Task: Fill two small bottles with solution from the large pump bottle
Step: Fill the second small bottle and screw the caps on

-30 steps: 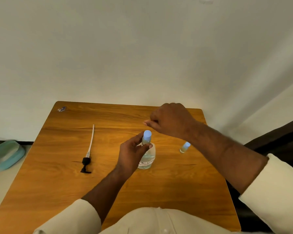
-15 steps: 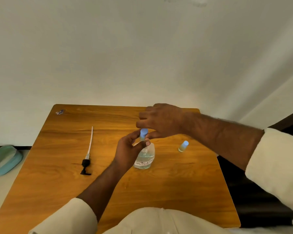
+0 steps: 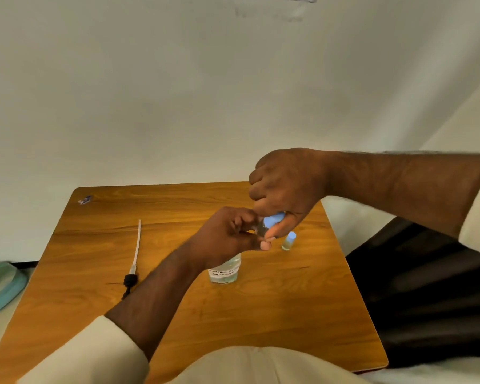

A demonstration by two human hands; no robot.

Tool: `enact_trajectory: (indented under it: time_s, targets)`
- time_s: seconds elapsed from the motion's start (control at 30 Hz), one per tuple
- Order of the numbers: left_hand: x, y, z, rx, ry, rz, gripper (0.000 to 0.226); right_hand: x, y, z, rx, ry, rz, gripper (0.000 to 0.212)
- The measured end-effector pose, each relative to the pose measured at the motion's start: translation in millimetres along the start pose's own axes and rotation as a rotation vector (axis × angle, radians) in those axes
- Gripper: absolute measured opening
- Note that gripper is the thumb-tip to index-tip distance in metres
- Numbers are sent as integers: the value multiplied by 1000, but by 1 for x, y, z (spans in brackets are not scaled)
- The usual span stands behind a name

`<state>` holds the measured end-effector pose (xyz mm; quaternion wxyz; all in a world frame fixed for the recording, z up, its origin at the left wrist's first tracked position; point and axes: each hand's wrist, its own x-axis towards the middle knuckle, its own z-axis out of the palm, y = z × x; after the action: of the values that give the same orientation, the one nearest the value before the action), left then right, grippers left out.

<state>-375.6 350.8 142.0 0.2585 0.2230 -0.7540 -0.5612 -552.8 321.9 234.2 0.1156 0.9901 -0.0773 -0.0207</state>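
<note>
Both hands' fingers (image 3: 263, 245) around small bottle (image 3: 272, 219)

a wooden table (image 3: 261, 314) carries a clear labelled bottle (image 3: 224, 273) near its middle. right of the bottle stands a small blue-capped bottle (image 3: 288, 241); left of it lies a pump (image 3: 133, 259) (tube pointing away). far-left corner: a small scrap (image 3: 85, 200).

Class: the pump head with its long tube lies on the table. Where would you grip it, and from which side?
Probably grip the black pump head from above, pinching across it. It lies flat on the table at the near end; the thin tube looks flexible.
</note>
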Motion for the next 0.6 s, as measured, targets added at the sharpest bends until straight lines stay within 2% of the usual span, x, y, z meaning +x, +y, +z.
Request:
enact_trajectory:
  time_s: [0.1, 0.2, 0.27, 0.3, 0.37, 0.43, 0.53, 0.6]
  targets:
    - [9, 2, 10, -5, 58, 25, 36, -15, -11, -3, -33, 17, 131, 50]
    - [10, -24, 43, -91, 254, -1, 47, -38, -43, 30, -8, 252, 566, 43]
    - [8, -49, 74, -24, 346, -73, 51, -51, -79, 75, 89, 422, 881, 39]
    - [7, -62, 88, 18, 363, -100, 49, -54, -94, 96, 109, 456, 1002, 39]
    - [12, -87, 108, 74, 408, -158, 36, -60, -112, 126, 109, 411, 1203, 40]
    - [22, -100, 121, 102, 424, -224, 26, -70, -120, 142, 97, 354, 1308, 41]
    - [44, -110, 135, 73, 409, -298, 31, -87, -119, 160, 107, 250, 1398, 41]
    - [56, -119, 144, 104, 357, -396, 49, -105, -119, 182, 169, 179, 1420, 39]
